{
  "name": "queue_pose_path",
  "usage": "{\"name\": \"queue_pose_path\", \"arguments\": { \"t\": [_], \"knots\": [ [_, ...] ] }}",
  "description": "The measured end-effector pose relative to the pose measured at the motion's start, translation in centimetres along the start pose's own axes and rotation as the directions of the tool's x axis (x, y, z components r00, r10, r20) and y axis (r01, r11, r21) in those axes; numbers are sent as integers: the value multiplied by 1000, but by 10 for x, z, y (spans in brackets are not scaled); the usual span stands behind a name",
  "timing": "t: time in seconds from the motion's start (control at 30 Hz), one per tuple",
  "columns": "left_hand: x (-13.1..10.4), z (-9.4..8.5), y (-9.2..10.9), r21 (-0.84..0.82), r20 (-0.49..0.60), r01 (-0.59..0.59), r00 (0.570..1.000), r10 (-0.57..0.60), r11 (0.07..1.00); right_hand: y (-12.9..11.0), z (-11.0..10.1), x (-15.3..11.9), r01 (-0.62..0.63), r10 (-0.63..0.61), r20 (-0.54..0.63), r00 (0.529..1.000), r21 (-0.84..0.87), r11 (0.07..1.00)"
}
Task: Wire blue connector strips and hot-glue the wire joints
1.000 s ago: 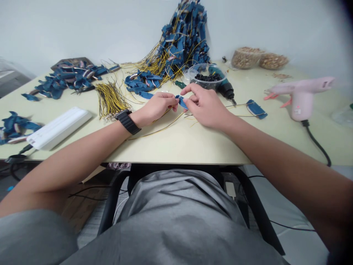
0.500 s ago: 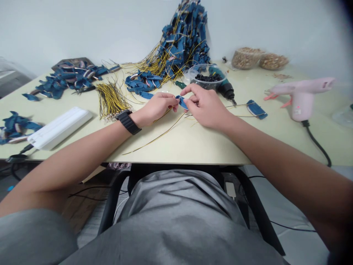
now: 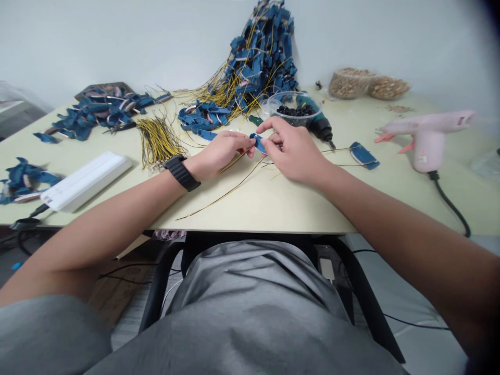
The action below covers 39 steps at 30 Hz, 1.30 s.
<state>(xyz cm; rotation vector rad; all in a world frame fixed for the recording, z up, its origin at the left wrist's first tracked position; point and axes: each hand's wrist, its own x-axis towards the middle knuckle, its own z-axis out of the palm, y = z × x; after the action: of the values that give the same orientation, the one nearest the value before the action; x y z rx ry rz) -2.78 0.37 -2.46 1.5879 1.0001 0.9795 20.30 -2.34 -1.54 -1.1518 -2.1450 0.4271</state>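
Over the middle of the table, both hands meet at a small blue piece with tiny light details on its upper end. My right hand grips it between thumb and fingers, the index finger arched above. My left hand, with a black watch on the wrist, is pinched at the piece's left end, where a thin yellow-and-black wire runs out beneath the fingers. Another thin wire trails from the piece toward the table's front edge. The fingertips partly hide the contact point.
Blue pieces with wires form a tall heap at the back. A wire bundle and white power bank-like box lie left. Rightward are a tub of black parts, a power screwdriver, another blue piece and a pink glue gun.
Hardly anything differs. The whole view has shifted by a few pixels, and both hands keep their hold on the blue piece and wire.
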Motion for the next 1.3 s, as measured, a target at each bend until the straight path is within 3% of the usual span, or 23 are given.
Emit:
{"name": "queue_pose_path", "arguments": {
  "t": [0.3, 0.5, 1.17, 1.3],
  "knots": [
    [-5, 4, 9, 88, -56, -57, 996, 62, 994, 3, 0, 1, -3, 3, -5, 1000, 23, 1000],
    [-6, 6, 9, 48, -131, -31, 991, 37, 998, 4, 1, 2, -12, 12, -13, 1000, 23, 1000],
    [-3, 8, 9, -104, -106, 40, 993, -51, 994, 1, 1, 1, -3, 3, -21, 1000, 4, 1000],
    [-1, 5, 3, -55, -101, -3, 995, -2, 998, 2, 2, 1, -11, 11, -26, 1000, 21, 1000]
  ]
}}
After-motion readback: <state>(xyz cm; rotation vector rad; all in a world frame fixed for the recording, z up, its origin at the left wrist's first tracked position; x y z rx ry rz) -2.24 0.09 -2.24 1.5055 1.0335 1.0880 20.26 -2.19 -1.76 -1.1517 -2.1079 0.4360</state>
